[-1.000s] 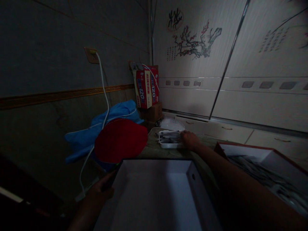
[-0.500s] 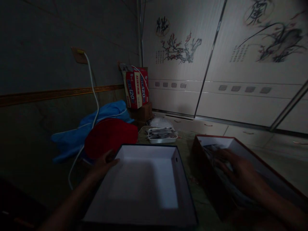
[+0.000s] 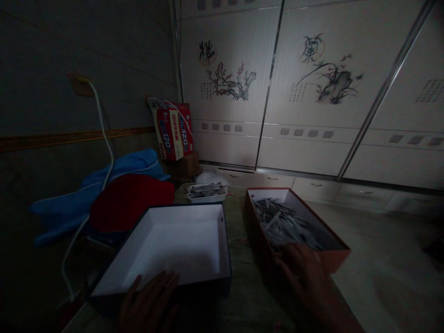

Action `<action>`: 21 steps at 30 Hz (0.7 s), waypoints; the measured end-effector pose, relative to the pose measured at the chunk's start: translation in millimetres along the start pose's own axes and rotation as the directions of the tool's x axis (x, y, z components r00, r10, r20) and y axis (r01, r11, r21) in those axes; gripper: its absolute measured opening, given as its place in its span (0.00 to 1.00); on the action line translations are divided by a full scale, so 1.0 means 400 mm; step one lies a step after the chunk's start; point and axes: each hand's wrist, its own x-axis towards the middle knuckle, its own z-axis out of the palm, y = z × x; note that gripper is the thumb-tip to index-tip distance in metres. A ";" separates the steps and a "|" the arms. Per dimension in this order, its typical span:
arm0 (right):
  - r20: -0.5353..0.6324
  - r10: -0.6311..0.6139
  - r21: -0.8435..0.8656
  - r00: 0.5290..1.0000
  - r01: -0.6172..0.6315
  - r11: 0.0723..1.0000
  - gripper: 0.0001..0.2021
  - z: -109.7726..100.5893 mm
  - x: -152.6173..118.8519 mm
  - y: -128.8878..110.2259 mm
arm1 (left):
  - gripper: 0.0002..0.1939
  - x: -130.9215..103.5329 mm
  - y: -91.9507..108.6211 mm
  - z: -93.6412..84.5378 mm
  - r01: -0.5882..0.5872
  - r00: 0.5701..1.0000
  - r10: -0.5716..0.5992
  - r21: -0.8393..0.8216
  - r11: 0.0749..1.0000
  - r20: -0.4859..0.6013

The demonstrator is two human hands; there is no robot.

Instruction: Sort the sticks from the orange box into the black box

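The room is dim. My left hand lies flat with fingers spread on the near rim of an empty white-lined dark box. To its right, my right hand rests at the near end of a red box filled with several thin pale strips; whether the fingers grip any strips is too dark to tell. Behind the two boxes sits a small white tray with more of the strips.
A red round hat-like object and blue cloth lie at the left, with a white cable hanging from a wall socket. A red printed carton stands on a brown box. Painted sliding cupboard doors fill the back.
My right hand left the small tray, reached into the red box and drew back to its near end. My left hand slid from the white box's left side to its near rim. View swung right.
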 end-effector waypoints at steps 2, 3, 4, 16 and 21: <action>0.029 0.045 -0.026 0.999 -0.044 0.999 0.10 0.019 0.026 -0.027 | 0.23 0.013 0.005 0.014 0.027 1.000 -0.026 0.039 0.999 -0.012; 0.041 0.073 -0.046 0.997 -0.071 0.996 0.10 0.030 0.037 -0.037 | 0.22 0.021 0.001 0.020 0.031 0.999 -0.030 0.049 0.998 -0.022; 0.046 0.097 -0.063 0.994 -0.095 0.994 0.10 0.039 0.044 -0.045 | 0.20 0.029 -0.006 0.024 0.041 0.999 -0.039 0.052 0.998 -0.034; 0.032 -0.114 0.051 0.993 0.112 0.992 0.11 -0.020 -0.086 0.037 | 0.13 0.064 -0.056 0.034 0.189 0.980 -0.183 -0.082 0.979 0.077; 0.029 -0.087 -0.021 0.996 0.088 0.996 0.09 -0.034 -0.142 0.207 | 0.14 0.048 -0.076 0.023 0.181 0.980 -0.173 -0.079 0.980 0.096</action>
